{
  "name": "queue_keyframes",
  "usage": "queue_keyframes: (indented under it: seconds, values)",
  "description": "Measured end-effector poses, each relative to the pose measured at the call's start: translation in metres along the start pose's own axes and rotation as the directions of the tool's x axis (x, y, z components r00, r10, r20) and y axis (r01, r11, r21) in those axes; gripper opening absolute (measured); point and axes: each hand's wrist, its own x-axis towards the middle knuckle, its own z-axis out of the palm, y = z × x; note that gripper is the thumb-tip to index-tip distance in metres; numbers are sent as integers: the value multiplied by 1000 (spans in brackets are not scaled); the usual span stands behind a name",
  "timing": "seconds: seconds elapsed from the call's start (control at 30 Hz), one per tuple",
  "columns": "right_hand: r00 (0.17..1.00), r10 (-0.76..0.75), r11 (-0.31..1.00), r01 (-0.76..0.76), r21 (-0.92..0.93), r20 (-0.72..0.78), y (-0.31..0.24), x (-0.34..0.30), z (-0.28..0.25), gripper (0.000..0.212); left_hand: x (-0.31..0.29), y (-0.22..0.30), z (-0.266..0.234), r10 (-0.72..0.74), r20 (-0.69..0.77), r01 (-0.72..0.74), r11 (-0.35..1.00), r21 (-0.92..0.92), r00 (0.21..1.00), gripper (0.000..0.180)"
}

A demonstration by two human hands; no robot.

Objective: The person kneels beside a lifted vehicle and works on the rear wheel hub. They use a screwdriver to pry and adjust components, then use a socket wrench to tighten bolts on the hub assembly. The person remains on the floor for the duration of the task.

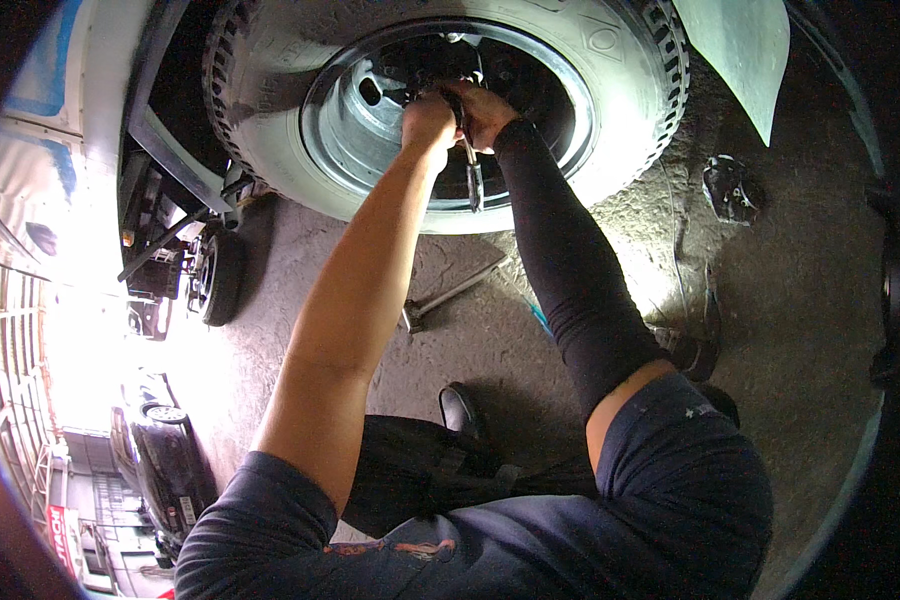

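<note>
Both my hands reach into the dished silver rim [322, 150] of a large wheel, whose tyre [260, 110] fills the top of the view. My left hand [430, 122], on a bare forearm, is closed near the hub; its fingertips and whatever they grip are hidden. Beside it, my right hand [487, 112], below a black sleeve, curls around the upper end of a ratchet-like wrench. The wrench's dark handle [474, 185] hangs down across the rim's lower edge. Dark hub parts [455, 60] lie behind my hands, mostly in shadow.
On the concrete floor below the wheel lies a metal bar tool [450, 298] with a crosswise head. A dark object [732, 190] and a thin cable [676, 225] are at right. A small wheel [210, 278] stands at left, with a black machine [170, 460] nearer me.
</note>
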Motion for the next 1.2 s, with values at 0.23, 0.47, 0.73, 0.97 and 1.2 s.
queue_keyframes:
  seconds: [0.23,0.47,0.73,0.97,1.2]
  values:
    - [993,-9,988,28,-154,121,-16,-11,3,26,-14,6,-19,-336,380,507,595,-624,862,36]
    - [976,-35,995,55,-89,213,-9,-4,-5,20,-40,30,-31,121,-74,-79,903,422,990,40]
    - [974,-205,957,221,-190,101,5,4,-8,24,-8,5,-4,93,97,-126,892,434,991,39]
    - [997,15,992,-6,-129,70,-8,-7,7,30,-7,3,-11,-306,494,578,328,-747,814,49]
    - [988,-151,940,156,-304,39,-1,1,2,25,-30,23,-31,100,-30,-74,880,469,995,32]
